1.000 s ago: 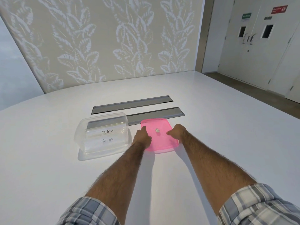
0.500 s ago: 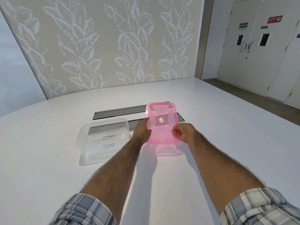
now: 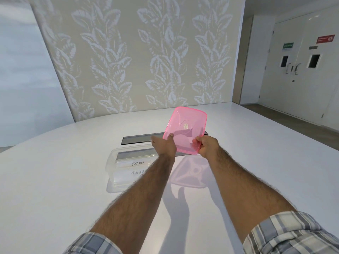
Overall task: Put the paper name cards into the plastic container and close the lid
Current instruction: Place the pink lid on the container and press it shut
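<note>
Higher than half a second ago, the pink lid now hangs well above the counter, tilted with its far edge raised towards the leaf-patterned wall. Both hands have risen with it.

The left hand grips the lid's near left edge, thumb on the upper face and the other fingers curled beneath. The right hand pinches the near right corner, its fingertips showing through the pink plastic. A pink shadow of the lid lies on the counter below, between the two forearms.

The clear plastic container stands on the counter to the left of the lid, uncovered, its right end hidden behind the left forearm. Inside it sit the paper name cards; one reads OSTRICH, while the lettering on the nearer one is partly covered by the arm. Just behind the container, a dark cable slot is set into the counter. White double doors stand at the far right.
</note>
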